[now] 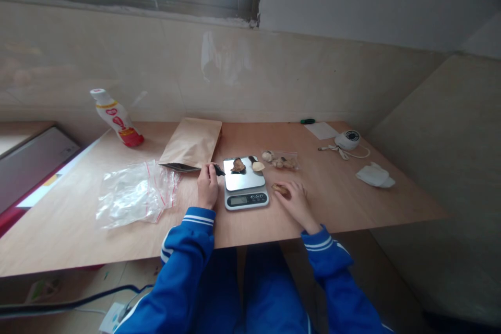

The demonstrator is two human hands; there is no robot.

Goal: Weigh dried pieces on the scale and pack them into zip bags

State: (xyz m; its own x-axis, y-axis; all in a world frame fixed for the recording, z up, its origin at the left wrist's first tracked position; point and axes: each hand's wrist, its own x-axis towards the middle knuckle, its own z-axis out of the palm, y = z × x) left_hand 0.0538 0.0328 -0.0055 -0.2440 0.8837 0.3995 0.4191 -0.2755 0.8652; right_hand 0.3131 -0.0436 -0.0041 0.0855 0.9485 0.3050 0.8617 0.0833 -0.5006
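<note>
A small digital kitchen scale point(246, 199) lies between my hands. On its metal plate are a curled brown dried piece point(238, 166), like dried mushroom, a pale flat slice point(258, 167) and a small dark piece point(252, 159). My left hand point(207, 188) is closed at the scale's left edge, with a thin dark piece point(218, 170) sticking out of its fingers toward the plate. To the right of the scale, my right hand point(295, 199) is closed on a brown dried piece point(279, 189), low over the table. The scale's reading is too small to make out.
Behind my right hand lies a clear bag of dried pieces point(287, 160). On the left are a brown paper pouch point(191, 143), clear zip bags point(135, 193) and a bottle point(117, 120). A white corded device point(346, 140), crumpled tissue point(374, 175) and green-handled tool point(307, 121) lie right.
</note>
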